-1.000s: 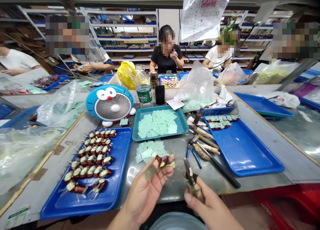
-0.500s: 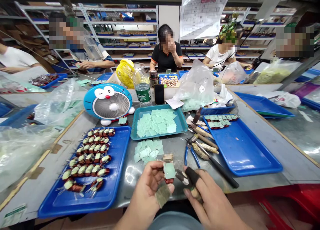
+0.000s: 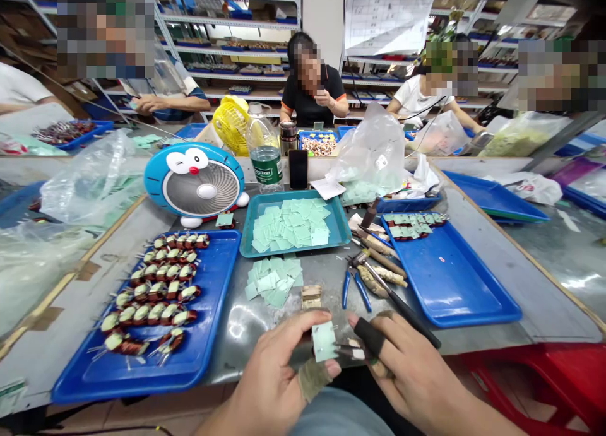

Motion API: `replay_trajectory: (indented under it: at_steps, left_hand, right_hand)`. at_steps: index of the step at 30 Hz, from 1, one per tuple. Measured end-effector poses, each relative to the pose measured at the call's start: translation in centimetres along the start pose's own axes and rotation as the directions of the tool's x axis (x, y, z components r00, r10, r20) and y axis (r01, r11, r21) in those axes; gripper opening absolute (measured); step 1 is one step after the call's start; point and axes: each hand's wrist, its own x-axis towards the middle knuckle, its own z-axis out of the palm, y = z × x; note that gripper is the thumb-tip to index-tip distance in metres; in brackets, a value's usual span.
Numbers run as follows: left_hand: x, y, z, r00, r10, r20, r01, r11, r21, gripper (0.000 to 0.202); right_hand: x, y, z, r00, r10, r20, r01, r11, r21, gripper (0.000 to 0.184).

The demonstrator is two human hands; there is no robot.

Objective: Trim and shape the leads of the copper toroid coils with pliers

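My left hand (image 3: pixel 288 360), its thumb wrapped in tape, pinches a coil with a pale green square plate (image 3: pixel 324 341) on it. Thin wire ends poke through the plate; most of the winding is hidden. My right hand (image 3: pixel 402 360), with a black sleeve on one finger, closes round what look like pliers (image 3: pixel 349 349); their handles are mostly covered. Their dark jaws meet the right edge of the plate. Just beyond my left hand lies a small wooden block (image 3: pixel 311 296). Past it is a loose pile of green plates (image 3: pixel 274 281).
At left, a blue tray (image 3: pixel 189 360) carries rows of copper coils; the right blue tray (image 3: pixel 468 291) holds plated coils. Blue-handled cutters (image 3: pixel 356 288) and a hammer (image 3: pixel 402 306) lie between. Farther back stand a teal tray (image 3: pixel 343 234), a fan (image 3: pixel 199 180) and a bottle (image 3: pixel 265 161). Co-workers sit opposite.
My left hand has turned the coil, so the plate faces me more and less copper shows. The jaws in my right hand have come up against the plate's edge. The view has shifted slightly.
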Motion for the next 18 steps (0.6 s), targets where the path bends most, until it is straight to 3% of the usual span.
replay_trajectory:
  at_steps: [5, 8, 12, 18]
  left_hand:
    - [0.19, 0.92, -0.23, 0.996, 0.087, 0.007, -0.088, 0.993, 0.074, 0.043]
    - [0.26, 0.96, -0.52, 0.987, 0.162, -0.023, -0.154, 0.968, 0.198, 0.047]
    - [0.26, 0.71, -0.91, 0.985, 0.170, 0.007, -0.166, 0.952, 0.255, 0.051]
    - [0.01, 0.89, -0.82, 0.991, 0.125, 0.039, -0.131, 0.962, 0.242, 0.051]
  right_hand:
    - [-0.12, 0.17, 0.12, 1.000, -0.028, 0.000, 0.027, 0.994, 0.109, 0.064]
    - [-0.25, 0.30, 0.31, 0.998, 0.032, -0.048, -0.025, 0.988, 0.149, 0.063]
    - [-0.29, 0.62, 0.56, 0.987, 0.086, -0.137, -0.078, 0.995, 0.067, 0.066]
    - [0.49, 0.90, 0.43, 0.986, 0.011, -0.165, -0.017, 0.999, -0.035, 0.065]
